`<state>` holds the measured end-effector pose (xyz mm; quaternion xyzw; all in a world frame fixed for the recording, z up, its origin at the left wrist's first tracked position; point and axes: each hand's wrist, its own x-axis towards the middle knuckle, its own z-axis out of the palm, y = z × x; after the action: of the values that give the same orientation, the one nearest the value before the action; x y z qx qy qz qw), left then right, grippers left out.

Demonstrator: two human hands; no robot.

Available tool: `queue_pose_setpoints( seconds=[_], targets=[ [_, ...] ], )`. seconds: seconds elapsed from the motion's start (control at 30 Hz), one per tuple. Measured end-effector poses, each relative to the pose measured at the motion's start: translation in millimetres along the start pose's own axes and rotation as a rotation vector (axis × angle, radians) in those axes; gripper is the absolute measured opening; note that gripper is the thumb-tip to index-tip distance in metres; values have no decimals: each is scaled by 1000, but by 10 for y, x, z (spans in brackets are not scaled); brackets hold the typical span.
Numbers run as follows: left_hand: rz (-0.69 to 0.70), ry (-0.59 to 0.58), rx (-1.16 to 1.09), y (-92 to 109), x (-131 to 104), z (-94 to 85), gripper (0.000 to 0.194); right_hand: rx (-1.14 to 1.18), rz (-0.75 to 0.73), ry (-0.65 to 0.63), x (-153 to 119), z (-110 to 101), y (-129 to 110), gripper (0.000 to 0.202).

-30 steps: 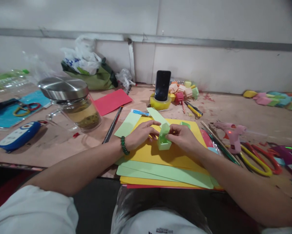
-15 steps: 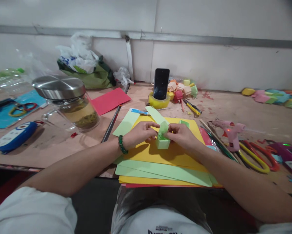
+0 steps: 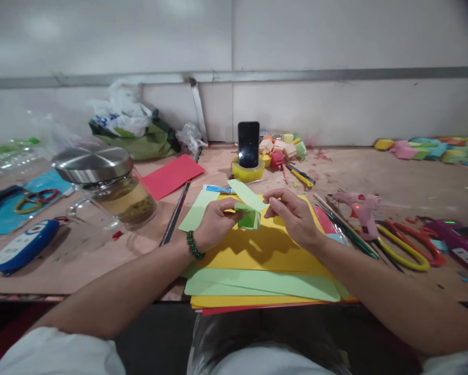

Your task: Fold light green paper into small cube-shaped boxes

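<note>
The green paper box (image 3: pixel 248 219) is raised over the yellow sheet (image 3: pixel 265 252), roughly above its middle and toward its rear half. Half a second ago both hands were on the box, which stood with its open top upward. Now only the left hand (image 3: pixel 218 221) is seen to hold it, pinched between thumb and fingers at its left end; the box has been tipped over and one open side shows its darker green inside.

The right hand (image 3: pixel 296 219) has come off the box and is held just to its right, above the right part of the yellow sheet, thumb and fingers drawn close together. Whether anything small is pinched there cannot be told.

Unchanged relative to the yellow sheet: a pale green strip (image 3: pixel 244 194) across its rear edge, further green strips (image 3: pixel 234 284) along its front, the phone (image 3: pixel 248 144) on the tape roll (image 3: pixel 249 172) behind it, the glass mug (image 3: pixel 120 203) to its left and the pink glue gun (image 3: pixel 365 209) to its right.
</note>
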<state>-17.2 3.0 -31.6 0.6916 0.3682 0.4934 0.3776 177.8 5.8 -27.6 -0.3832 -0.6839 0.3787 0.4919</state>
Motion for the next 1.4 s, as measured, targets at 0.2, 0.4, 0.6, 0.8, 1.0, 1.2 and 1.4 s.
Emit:
queue_pose_setpoints(
  seconds=[0.2,0.4,0.6,0.8,1.0,1.2,1.4],
  targets=[
    [106,48,-43,57,-5,-44,21,2,-152,-97,11,15,23,21],
    [58,-2,-25,154,-38,-22,24,33,-193,-47,10,35,5,13],
    [-33,-6,79,183,-44,-3,34,-23,-144,-61,-4,12,-78,11],
    [-29,-63,270,178,-64,36,27,-118,-119,-114,-21,35,-90,10],
    [-143,-125,304,139,-50,51,18,-166,-80,-118,-29,63,-27,11],
    [-193,-159,201,126,-19,30,19,-48,8,-167,13,-1,-57,14],
    [-31,-164,582,197,-68,56,15,53,243,-295,81,-18,-5,30]
  ],
)
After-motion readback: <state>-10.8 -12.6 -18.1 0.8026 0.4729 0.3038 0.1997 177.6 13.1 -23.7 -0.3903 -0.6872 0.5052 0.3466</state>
